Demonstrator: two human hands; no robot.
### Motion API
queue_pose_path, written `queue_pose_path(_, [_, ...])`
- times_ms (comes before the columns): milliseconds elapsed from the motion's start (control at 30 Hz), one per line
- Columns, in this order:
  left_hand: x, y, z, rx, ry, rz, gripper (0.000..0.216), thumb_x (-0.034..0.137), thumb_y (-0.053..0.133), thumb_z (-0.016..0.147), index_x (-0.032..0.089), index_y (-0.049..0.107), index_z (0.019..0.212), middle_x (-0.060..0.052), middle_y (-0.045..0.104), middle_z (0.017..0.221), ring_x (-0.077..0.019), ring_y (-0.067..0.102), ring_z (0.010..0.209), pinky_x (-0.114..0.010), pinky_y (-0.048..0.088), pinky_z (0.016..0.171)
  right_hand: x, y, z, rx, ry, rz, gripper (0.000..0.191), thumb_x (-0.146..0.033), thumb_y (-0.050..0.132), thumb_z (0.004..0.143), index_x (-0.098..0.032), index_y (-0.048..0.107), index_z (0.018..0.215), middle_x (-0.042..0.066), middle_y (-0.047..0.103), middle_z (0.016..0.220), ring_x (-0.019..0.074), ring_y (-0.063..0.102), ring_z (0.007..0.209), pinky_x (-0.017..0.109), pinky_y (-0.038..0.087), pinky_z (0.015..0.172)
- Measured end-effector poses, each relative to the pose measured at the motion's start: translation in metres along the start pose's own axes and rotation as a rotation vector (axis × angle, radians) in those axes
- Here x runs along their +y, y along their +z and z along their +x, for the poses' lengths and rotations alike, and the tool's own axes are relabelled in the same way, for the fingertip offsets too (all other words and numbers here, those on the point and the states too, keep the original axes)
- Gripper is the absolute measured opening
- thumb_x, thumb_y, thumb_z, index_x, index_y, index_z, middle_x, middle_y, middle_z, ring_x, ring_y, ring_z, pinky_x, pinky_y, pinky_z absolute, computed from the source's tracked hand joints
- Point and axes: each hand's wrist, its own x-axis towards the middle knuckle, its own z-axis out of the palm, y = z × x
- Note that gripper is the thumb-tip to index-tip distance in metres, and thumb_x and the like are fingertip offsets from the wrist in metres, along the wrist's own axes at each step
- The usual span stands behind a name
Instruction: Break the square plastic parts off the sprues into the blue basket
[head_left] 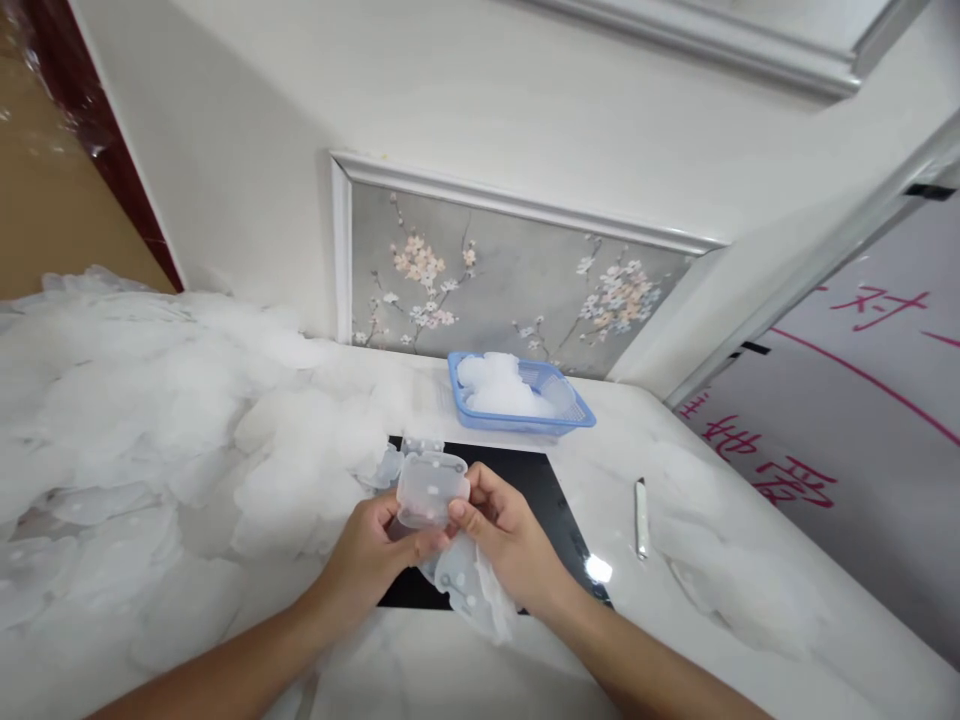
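Note:
Above a black mat [544,500], both hands hold a translucent, rounded plastic piece [433,490]. My left hand [379,550] pinches its left and lower edge, with the thumb along the bottom. My right hand [510,535] grips the right edge between thumb and fingers. More translucent pieces with small holes [463,585] hang below, by my right palm; whether that hand also holds them I cannot tell. Just behind the held piece, a few similar pieces [386,468] lie at the mat's far left edge.
Heaps of whitish translucent pieces [135,400] cover the table's left side. A blue basket [517,422] with white pieces stands against the wall by a floral panel [480,270]. A slim white cutter-like tool [641,520] lies right of the mat. A whiteboard [847,400] with red writing leans at right.

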Motion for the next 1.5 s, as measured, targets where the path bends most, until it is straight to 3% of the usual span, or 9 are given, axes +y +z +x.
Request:
queue_pose_path(133, [0.002, 0.001, -0.001, 0.009, -0.026, -0.012, 0.039, 0.053, 0.071, 0.074, 0.016, 0.073, 0.088, -0.003, 0.072, 0.079, -0.0185, 0.061, 0.071, -0.026, 0.045, 0.064, 0.001, 0.000, 0.000, -0.008, -0.019, 0.013, 0.038, -0.053, 0.069, 0.079, -0.020, 0.048, 0.076, -0.002, 0.057, 0.067, 0.0125, 0.052, 0.061, 0.023, 0.039, 0.057])
queue_pose_path(400, [0.001, -0.001, -0.001, -0.030, -0.063, -0.058, 0.067, 0.073, 0.047, 0.080, 0.013, 0.074, 0.068, -0.005, 0.067, 0.062, -0.0164, 0.057, 0.060, -0.025, 0.042, 0.058, 0.004, -0.005, 0.002, -0.026, 0.010, 0.160, 0.038, -0.049, 0.070, 0.079, -0.020, 0.046, 0.077, -0.003, 0.058, 0.066, 0.0110, 0.052, 0.057, 0.022, 0.038, 0.055])
queue_pose_path(567, [-0.004, -0.003, 0.001, -0.036, -0.063, -0.043, 0.038, 0.051, 0.071, 0.075, 0.016, 0.073, 0.089, -0.002, 0.070, 0.076, -0.0166, 0.059, 0.068, -0.025, 0.045, 0.063, 0.002, -0.006, 0.002, -0.003, -0.008, 0.065, 0.038, -0.051, 0.070, 0.079, -0.020, 0.048, 0.077, -0.002, 0.057, 0.066, 0.0114, 0.051, 0.059, 0.022, 0.037, 0.055])
queue_pose_path(800, [-0.006, -0.003, 0.003, -0.094, 0.001, -0.025, 0.030, 0.042, 0.067, 0.080, 0.017, 0.073, 0.095, -0.004, 0.073, 0.088, -0.0206, 0.063, 0.083, -0.028, 0.049, 0.074, 0.003, -0.008, 0.004, 0.014, 0.000, 0.103, 0.040, -0.052, 0.070, 0.078, -0.020, 0.046, 0.075, -0.002, 0.056, 0.067, 0.0110, 0.049, 0.057, 0.022, 0.037, 0.054])
queue_pose_path(967, [-0.004, -0.003, 0.003, -0.110, -0.011, -0.056, 0.037, 0.047, 0.066, 0.078, 0.016, 0.072, 0.099, -0.005, 0.073, 0.091, -0.0239, 0.064, 0.089, -0.031, 0.049, 0.079, 0.002, -0.010, 0.004, 0.022, -0.021, 0.067, 0.039, -0.052, 0.069, 0.079, -0.021, 0.046, 0.076, -0.003, 0.054, 0.066, 0.0114, 0.048, 0.057, 0.022, 0.036, 0.053])
queue_pose_path(1200, [0.004, -0.003, 0.002, -0.103, -0.080, -0.056, 0.030, 0.041, 0.068, 0.080, 0.018, 0.071, 0.098, -0.002, 0.071, 0.086, -0.0182, 0.062, 0.079, -0.027, 0.048, 0.071, 0.006, -0.009, 0.004, 0.013, -0.032, 0.015, 0.038, -0.051, 0.068, 0.080, -0.020, 0.046, 0.075, -0.003, 0.054, 0.066, 0.0111, 0.048, 0.058, 0.022, 0.036, 0.055])
queue_pose_path(1400, [0.006, 0.000, 0.001, -0.086, -0.086, 0.021, 0.011, 0.023, 0.071, 0.071, 0.016, 0.069, 0.080, 0.000, 0.068, 0.077, -0.0162, 0.061, 0.073, -0.026, 0.048, 0.068, 0.009, -0.010, 0.007, 0.044, -0.003, 0.045, 0.040, -0.052, 0.069, 0.078, -0.021, 0.045, 0.075, -0.003, 0.053, 0.065, 0.0109, 0.046, 0.056, 0.022, 0.035, 0.053])
queue_pose_path(1500, [0.008, 0.002, -0.001, -0.096, -0.162, 0.056, 0.018, 0.026, 0.074, 0.068, 0.016, 0.066, 0.080, 0.000, 0.067, 0.074, -0.0170, 0.062, 0.069, -0.025, 0.048, 0.063, 0.006, -0.012, 0.008, 0.054, 0.009, 0.014, 0.039, -0.052, 0.069, 0.078, -0.021, 0.046, 0.075, -0.003, 0.053, 0.064, 0.0109, 0.046, 0.055, 0.022, 0.034, 0.052])
